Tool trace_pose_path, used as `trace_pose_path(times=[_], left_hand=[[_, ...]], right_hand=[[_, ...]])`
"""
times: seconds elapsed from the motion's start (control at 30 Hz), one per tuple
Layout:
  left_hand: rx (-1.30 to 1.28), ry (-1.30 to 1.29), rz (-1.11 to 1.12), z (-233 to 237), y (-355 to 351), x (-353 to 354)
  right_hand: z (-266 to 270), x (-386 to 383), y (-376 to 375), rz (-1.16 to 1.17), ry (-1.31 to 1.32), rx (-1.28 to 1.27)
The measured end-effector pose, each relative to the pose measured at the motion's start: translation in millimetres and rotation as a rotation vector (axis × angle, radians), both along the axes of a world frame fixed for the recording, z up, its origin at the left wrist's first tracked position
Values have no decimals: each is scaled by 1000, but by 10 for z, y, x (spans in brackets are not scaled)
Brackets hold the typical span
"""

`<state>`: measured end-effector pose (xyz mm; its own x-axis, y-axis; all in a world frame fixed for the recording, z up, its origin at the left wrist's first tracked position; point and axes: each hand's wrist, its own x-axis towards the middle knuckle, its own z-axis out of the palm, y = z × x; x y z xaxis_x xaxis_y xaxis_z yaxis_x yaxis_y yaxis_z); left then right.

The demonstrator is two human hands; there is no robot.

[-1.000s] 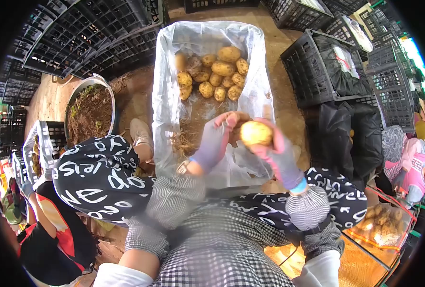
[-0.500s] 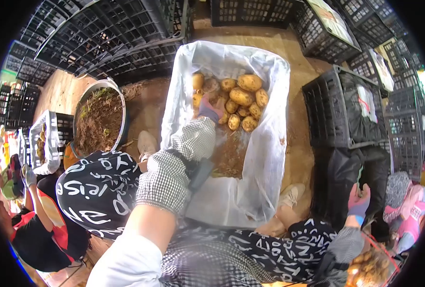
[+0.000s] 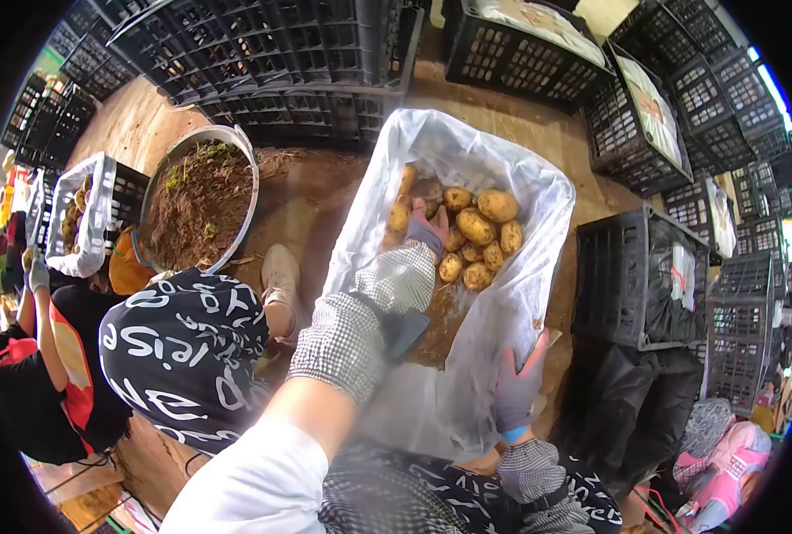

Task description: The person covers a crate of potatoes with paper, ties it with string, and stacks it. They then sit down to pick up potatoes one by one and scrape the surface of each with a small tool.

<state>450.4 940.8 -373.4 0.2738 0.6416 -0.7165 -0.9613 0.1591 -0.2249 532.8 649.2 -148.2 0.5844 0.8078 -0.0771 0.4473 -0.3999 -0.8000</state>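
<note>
A crate lined with a translucent white plastic sheet (image 3: 365, 200) stands before me, with several dirt-flecked yellow potatoes (image 3: 477, 226) heaped at its far end. My left hand (image 3: 426, 228), in a pink and purple glove, reaches in among them. Its fingers are around a brownish potato (image 3: 428, 190) at the heap's far left, partly hidden by the glove. Gloved likewise, my right hand (image 3: 519, 384) is at the liner's near right edge. Its thumb and fingers are spread in a V, and no potato shows between them. Loose soil lies on the liner's bottom.
A round tub (image 3: 251, 191) of soil and plant scraps stands left of the crate. Black slatted crates (image 3: 262, 53) rise behind it, and more crates (image 3: 605, 276) line the right side. Another lined potato crate (image 3: 102, 191) and a person (image 3: 71, 374) are at far left.
My right hand has come from the far right to the liner's edge. My left hand stays among the potatoes. The view has shifted, so the crate appears lower and farther right.
</note>
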Motion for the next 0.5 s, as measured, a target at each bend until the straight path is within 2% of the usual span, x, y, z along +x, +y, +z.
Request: trace_pose_path(times=[0.1,0.13,0.23,0.27,0.37,0.4,0.43,0.5], left_hand=[[29,92,-22,20,-155,-32],[49,102,-62,-371,-153,22],[80,9,32,-214,-73,179],[179,-76,82,-105,-52,158],[-9,78,321,837,-97,74],[-37,55,298,679,-59,76],[219,-175,310,454,16,43],[766,-564,152,-162,193,31]], right_hand=[[-53,30,-11,24,26,-9],[-51,6,-34,15,19,-27],[-35,-4,30,13,-47,-54],[-65,-16,22,18,-83,-54],[-68,-45,60,18,-71,-52],[-57,-62,49,5,-48,-58],[-65,-65,35,11,-67,-55],[-101,-41,39,11,-114,-48]])
